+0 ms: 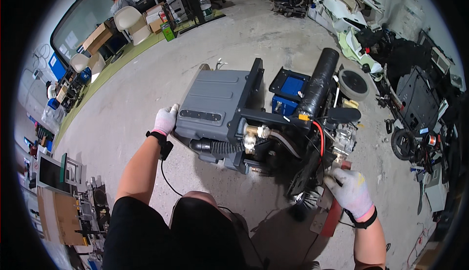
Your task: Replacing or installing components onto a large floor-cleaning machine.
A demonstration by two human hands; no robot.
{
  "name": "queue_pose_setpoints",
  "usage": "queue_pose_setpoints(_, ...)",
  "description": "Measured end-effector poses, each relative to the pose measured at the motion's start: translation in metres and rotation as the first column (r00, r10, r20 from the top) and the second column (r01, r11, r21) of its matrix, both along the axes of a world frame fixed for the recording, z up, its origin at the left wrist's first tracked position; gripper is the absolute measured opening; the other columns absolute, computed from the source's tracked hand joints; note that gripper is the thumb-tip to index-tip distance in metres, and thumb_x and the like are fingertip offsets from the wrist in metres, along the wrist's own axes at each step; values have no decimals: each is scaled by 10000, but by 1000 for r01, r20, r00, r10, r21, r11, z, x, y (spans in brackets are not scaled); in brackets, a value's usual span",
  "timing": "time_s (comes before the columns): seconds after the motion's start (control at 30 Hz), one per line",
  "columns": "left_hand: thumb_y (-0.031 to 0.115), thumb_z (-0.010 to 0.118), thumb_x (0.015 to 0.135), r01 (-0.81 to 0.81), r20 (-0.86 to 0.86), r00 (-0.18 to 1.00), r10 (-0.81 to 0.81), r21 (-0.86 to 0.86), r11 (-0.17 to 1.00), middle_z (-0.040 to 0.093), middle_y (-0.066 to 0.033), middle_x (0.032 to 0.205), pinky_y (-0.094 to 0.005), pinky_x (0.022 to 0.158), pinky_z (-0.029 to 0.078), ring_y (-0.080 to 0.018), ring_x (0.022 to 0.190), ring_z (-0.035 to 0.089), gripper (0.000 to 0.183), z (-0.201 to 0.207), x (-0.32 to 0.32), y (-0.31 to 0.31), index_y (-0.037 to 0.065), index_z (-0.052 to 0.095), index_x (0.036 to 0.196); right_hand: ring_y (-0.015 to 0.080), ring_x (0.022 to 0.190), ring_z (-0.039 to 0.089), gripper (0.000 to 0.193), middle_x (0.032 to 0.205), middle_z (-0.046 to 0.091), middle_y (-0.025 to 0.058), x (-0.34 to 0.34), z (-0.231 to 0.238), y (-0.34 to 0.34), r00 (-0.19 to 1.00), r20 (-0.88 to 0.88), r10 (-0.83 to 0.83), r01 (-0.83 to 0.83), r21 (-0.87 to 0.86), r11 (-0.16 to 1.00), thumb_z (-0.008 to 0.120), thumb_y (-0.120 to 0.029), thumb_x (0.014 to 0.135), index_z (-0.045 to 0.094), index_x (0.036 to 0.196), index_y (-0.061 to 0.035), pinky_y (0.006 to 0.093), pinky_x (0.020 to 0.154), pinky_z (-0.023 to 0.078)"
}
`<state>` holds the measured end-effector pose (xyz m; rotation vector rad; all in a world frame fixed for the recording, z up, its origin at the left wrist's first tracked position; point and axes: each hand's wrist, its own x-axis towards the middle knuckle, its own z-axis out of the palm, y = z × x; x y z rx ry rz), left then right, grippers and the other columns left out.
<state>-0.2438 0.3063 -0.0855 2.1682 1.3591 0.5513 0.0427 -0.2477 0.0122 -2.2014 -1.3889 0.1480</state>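
Note:
In front of me on the floor is a machine with a grey plastic housing [215,99] and a black metal frame [266,115]. My left hand [166,119], in a white glove, grips the housing's left edge. A ribbed black hose [227,146] runs beneath that housing. Right of it sit a blue box [291,86] and a thick black-wrapped tube [318,82]. My gloved right hand [350,192] is closed at the machine's lower right, beside a red metal bar [334,216]; its fingertips hide what they hold. An orange connector [304,117] and red cable [322,140] lie above it.
Along the right wall lie heaped parts, with a black wheel [404,144] and a grey round-topped bin [353,83]. Chairs [131,23] and a seated person [121,1] are at the far left. A cardboard box [61,216] stands at the near left.

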Motion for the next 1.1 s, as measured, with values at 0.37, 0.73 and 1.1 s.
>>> queue_pose_setpoints(0.37, 405, 552, 1034, -12, 71, 997, 9, 43, 999, 740, -286, 940, -409, 836, 539, -336, 919, 741, 514, -4, -16, -8, -77, 728, 1066, 344, 712, 690, 121, 770, 701, 127, 5, -4, 1, 1000, -17, -19, 20, 32, 999, 745, -220, 871, 739, 914, -107, 417, 630, 550)
queue_pose_setpoints(0.73, 263, 668, 945, 229, -104, 970, -219, 685, 692, 663, -232, 965, -488, 860, 511, -424, 953, 633, 278, 70, 82, -69, 0, 647, 1031, 356, 725, 687, 140, 791, 692, 127, 2, 1, 3, 997, -46, -69, 66, -73, 995, 745, -245, 874, 735, 913, -111, 423, 627, 545)
queue_pose_setpoints(1.1, 291, 739, 890, 765, -233, 642, -731, 124, 632, 654, -148, 770, -459, 734, 528, -360, 766, 658, 235, 44, 97, -246, 60, 702, 912, 355, 779, 694, 215, 814, 709, 139, 2, -3, -3, 994, -90, -57, 59, 13, 998, 714, -305, 900, 758, 915, -96, 421, 670, 553)
